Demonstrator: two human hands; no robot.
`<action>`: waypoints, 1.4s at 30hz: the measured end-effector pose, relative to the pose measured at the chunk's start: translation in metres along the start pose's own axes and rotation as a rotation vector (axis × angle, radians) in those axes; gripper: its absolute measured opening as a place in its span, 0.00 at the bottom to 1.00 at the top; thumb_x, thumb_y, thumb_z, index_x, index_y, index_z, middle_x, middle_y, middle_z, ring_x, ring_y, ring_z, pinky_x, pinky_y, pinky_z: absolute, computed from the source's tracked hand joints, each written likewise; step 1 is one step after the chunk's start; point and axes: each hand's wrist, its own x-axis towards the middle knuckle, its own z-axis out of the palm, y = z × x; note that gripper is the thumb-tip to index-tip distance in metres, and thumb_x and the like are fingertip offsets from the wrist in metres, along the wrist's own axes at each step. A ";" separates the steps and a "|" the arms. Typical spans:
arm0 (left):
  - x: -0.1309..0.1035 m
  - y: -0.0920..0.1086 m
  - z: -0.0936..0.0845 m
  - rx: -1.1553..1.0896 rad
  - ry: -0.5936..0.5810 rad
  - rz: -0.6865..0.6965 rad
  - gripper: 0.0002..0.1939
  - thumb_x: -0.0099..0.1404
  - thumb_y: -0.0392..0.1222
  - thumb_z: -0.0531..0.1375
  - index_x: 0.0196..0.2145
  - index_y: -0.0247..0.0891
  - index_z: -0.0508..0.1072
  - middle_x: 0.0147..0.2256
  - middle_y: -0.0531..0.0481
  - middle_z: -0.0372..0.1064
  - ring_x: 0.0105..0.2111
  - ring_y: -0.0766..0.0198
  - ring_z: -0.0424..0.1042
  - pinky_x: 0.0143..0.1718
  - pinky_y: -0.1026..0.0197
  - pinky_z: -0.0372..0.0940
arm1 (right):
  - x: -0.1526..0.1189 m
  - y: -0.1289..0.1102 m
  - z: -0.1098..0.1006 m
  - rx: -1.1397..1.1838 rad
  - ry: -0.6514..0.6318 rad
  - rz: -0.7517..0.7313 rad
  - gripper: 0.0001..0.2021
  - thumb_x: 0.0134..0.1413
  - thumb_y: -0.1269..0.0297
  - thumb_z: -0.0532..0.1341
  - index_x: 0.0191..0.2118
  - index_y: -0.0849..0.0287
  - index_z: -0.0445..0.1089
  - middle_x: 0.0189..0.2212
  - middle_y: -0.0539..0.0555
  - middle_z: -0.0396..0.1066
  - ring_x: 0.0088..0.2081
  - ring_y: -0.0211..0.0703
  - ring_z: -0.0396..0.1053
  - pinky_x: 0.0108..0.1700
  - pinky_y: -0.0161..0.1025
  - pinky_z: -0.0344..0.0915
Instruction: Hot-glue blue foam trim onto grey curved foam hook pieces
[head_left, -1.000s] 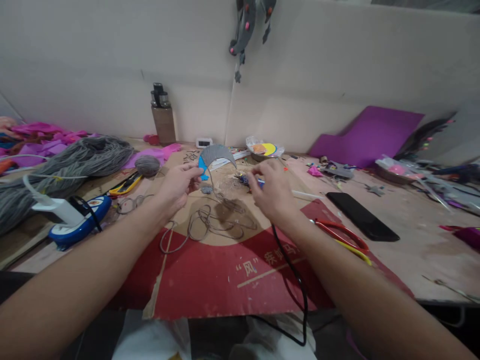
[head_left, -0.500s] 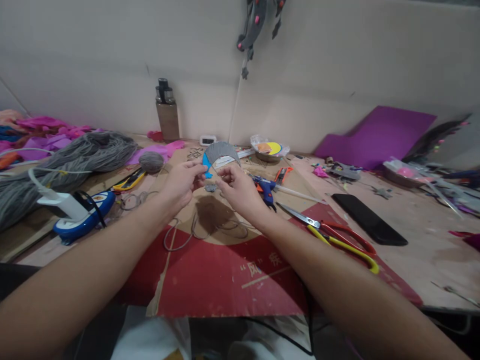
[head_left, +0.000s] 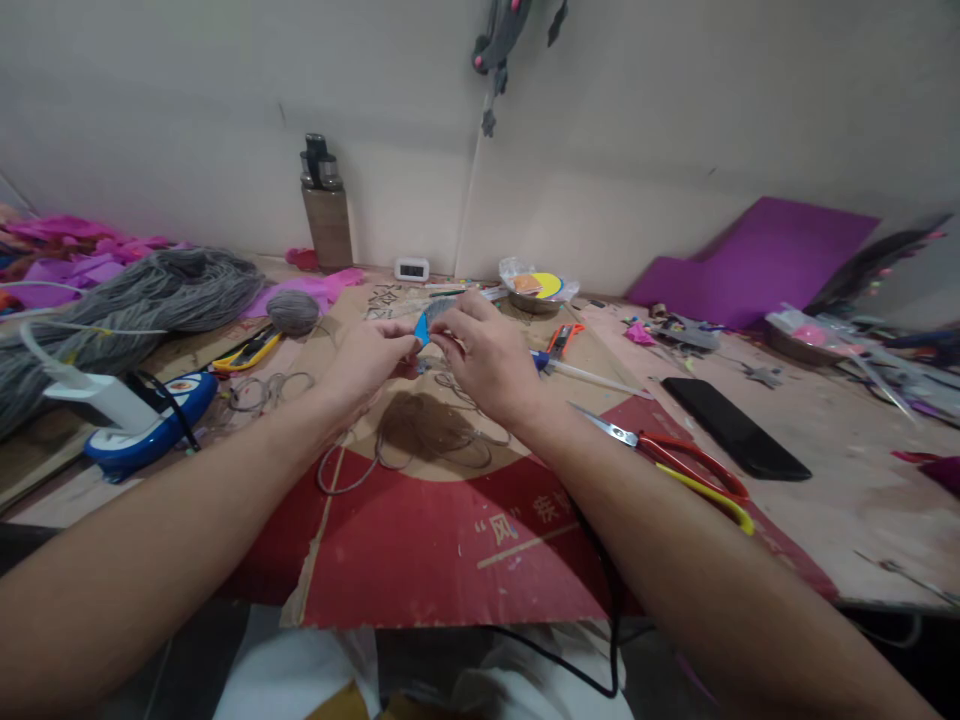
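Note:
A blue crescent (head_left: 422, 329), partly wound with grey yarn, is held above the cardboard. My left hand (head_left: 375, 360) pinches its blue end between thumb and fingers. My right hand (head_left: 484, 355) is closed at the wound side, fingertips close to the left ones, and hides much of the crescent. Whether those fingers grip the yarn or the crescent itself is hard to see. Loose grey yarn (head_left: 381, 462) lies in loops below the hands on the red and brown cardboard (head_left: 390, 560).
Scissors (head_left: 675, 460), a black phone (head_left: 735, 428) and a glue gun (head_left: 541, 360) lie to the right. On the left are a yarn ball (head_left: 292, 312), a grey skein (head_left: 172, 295), a yellow cutter (head_left: 251, 352) and a blue power strip (head_left: 142, 440). A small clock (head_left: 412, 269) stands behind.
My right hand has moved up and over the crescent, covering most of its grey part. The crescent has turned and sits lower behind the fingers. The view has shifted slightly.

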 end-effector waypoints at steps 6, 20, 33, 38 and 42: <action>-0.001 -0.005 0.002 0.018 -0.061 -0.006 0.03 0.52 0.30 0.64 0.25 0.35 0.76 0.22 0.51 0.68 0.17 0.72 0.63 0.19 0.68 0.59 | 0.003 0.008 -0.004 0.071 0.032 0.055 0.05 0.59 0.71 0.57 0.34 0.57 0.70 0.38 0.55 0.66 0.40 0.44 0.64 0.43 0.42 0.61; -0.004 -0.003 0.004 0.049 -0.138 -0.024 0.05 0.49 0.28 0.63 0.25 0.34 0.77 0.22 0.51 0.68 0.18 0.72 0.62 0.19 0.69 0.62 | 0.005 0.019 -0.010 0.199 0.084 0.120 0.04 0.56 0.71 0.60 0.31 0.57 0.71 0.35 0.55 0.67 0.39 0.44 0.64 0.44 0.44 0.62; -0.002 -0.004 0.000 0.164 -0.178 0.018 0.04 0.49 0.31 0.61 0.24 0.36 0.76 0.19 0.53 0.64 0.16 0.72 0.60 0.17 0.69 0.57 | 0.006 0.024 -0.018 0.165 0.053 0.024 0.05 0.58 0.71 0.59 0.32 0.56 0.70 0.37 0.55 0.69 0.44 0.46 0.66 0.49 0.44 0.62; -0.002 -0.004 -0.001 0.233 -0.189 0.054 0.05 0.48 0.32 0.59 0.22 0.37 0.75 0.17 0.54 0.63 0.15 0.72 0.59 0.17 0.68 0.55 | 0.005 0.021 -0.020 0.210 -0.007 0.103 0.04 0.57 0.69 0.60 0.31 0.55 0.70 0.33 0.52 0.72 0.37 0.43 0.67 0.43 0.42 0.61; -0.002 -0.005 -0.002 0.283 -0.182 0.078 0.07 0.48 0.31 0.58 0.23 0.38 0.75 0.16 0.55 0.61 0.15 0.72 0.58 0.17 0.69 0.54 | 0.004 0.018 -0.022 0.254 -0.045 0.177 0.03 0.57 0.68 0.60 0.32 0.56 0.70 0.29 0.51 0.72 0.33 0.41 0.66 0.39 0.40 0.60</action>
